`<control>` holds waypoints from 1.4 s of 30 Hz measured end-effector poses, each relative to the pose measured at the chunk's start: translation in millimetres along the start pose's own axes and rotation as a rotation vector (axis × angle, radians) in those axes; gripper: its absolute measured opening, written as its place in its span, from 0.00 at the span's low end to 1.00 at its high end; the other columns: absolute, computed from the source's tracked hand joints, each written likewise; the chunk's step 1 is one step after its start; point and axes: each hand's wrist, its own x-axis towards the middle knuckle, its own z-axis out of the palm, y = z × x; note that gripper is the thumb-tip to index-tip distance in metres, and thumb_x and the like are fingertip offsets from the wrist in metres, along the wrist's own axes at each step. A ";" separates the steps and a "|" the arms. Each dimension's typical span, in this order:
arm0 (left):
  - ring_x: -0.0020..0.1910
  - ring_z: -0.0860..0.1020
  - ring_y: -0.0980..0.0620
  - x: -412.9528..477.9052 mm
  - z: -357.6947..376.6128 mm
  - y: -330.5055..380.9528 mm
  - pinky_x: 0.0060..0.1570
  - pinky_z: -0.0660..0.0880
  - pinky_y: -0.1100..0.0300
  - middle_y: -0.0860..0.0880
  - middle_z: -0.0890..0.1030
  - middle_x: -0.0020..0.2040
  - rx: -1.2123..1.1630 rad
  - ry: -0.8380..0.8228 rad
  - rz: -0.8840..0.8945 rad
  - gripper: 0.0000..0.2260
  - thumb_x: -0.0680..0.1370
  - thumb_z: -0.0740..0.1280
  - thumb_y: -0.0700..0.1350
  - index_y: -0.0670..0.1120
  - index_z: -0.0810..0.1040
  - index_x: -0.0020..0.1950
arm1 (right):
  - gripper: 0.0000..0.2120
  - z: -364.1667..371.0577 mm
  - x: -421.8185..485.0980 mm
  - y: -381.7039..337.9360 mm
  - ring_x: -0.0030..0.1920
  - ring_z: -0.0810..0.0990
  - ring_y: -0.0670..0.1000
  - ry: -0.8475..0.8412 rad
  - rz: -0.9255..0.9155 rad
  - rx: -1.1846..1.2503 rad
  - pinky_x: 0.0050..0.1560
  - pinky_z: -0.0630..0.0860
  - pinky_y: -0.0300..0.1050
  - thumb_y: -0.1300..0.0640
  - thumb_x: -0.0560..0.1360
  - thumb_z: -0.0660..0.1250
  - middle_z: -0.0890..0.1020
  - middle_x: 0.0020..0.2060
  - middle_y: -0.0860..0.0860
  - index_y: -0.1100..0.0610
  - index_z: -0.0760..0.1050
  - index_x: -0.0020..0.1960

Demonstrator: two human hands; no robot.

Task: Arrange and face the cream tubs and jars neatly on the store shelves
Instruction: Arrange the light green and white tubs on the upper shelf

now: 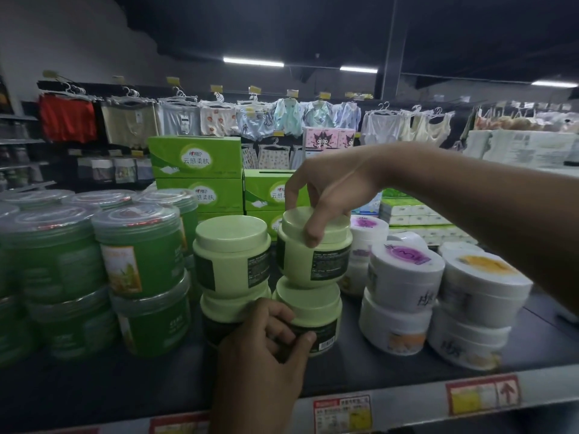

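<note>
Two stacks of pale green cream tubs stand mid-shelf. My right hand [326, 195] reaches in from the right and grips the lid of the upper right tub [313, 261] from above with curled fingers. My left hand [269, 343] comes from below and holds the front of the lower right tub [316, 314], thumb on its dark label. The left stack has an upper tub [232, 255] and a lower tub [225, 311], partly hidden by my left hand. The labels of both upper tubs sit turned to the sides.
Clear green jars [141, 255] are stacked in rows at the left. White tubs [404, 277] stand stacked at the right. Green boxes [195, 161] rise behind. The dark shelf [391, 368] has a front rail with price tags [343, 411]. Clothing hangs on the far wall.
</note>
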 end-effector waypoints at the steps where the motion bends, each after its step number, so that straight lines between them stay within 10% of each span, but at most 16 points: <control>1: 0.28 0.79 0.55 0.2 -0.2 0.3 0.32 0.72 0.68 0.58 0.81 0.36 0.000 0.000 0.002 0.17 0.67 0.83 0.48 0.57 0.76 0.44 | 0.24 1.2 -1.9 -2.8 0.30 0.83 0.48 -0.004 0.006 -0.011 0.38 0.85 0.52 0.48 0.66 0.84 0.86 0.32 0.50 0.51 0.82 0.59; 19: 0.30 0.81 0.58 -1.6 -3.7 4.0 0.33 0.80 0.52 0.58 0.82 0.38 -0.063 -0.005 -0.029 0.12 0.72 0.78 0.53 0.57 0.75 0.46 | 0.31 9.6 -21.3 -20.8 0.27 0.78 0.35 -0.011 0.018 0.011 0.41 0.83 0.47 0.40 0.70 0.81 0.79 0.26 0.32 0.49 0.80 0.69; 24: 0.30 0.83 0.56 -3.9 -3.9 8.9 0.33 0.80 0.48 0.56 0.82 0.38 -0.109 0.019 -0.029 0.10 0.72 0.75 0.54 0.58 0.75 0.47 | 0.38 8.8 -34.0 -14.7 0.50 0.84 0.45 0.033 0.037 0.017 0.54 0.83 0.49 0.31 0.70 0.76 0.84 0.52 0.43 0.47 0.76 0.74; 35: 0.32 0.82 0.55 -19.5 18.1 49.1 0.32 0.75 0.68 0.56 0.82 0.36 -0.169 0.058 0.125 0.12 0.72 0.80 0.44 0.55 0.78 0.44 | 0.25 17.9 -82.1 23.0 0.49 0.85 0.46 0.375 0.020 0.138 0.52 0.81 0.51 0.28 0.77 0.65 0.87 0.49 0.44 0.46 0.84 0.59; 42: 0.49 0.85 0.57 -25.4 46.4 74.1 0.46 0.83 0.56 0.61 0.84 0.48 -0.206 -0.021 0.160 0.11 0.72 0.76 0.52 0.59 0.79 0.52 | 0.22 27.3 -117.4 54.4 0.42 0.85 0.42 0.408 0.038 0.186 0.47 0.79 0.49 0.29 0.77 0.67 0.87 0.44 0.42 0.45 0.85 0.56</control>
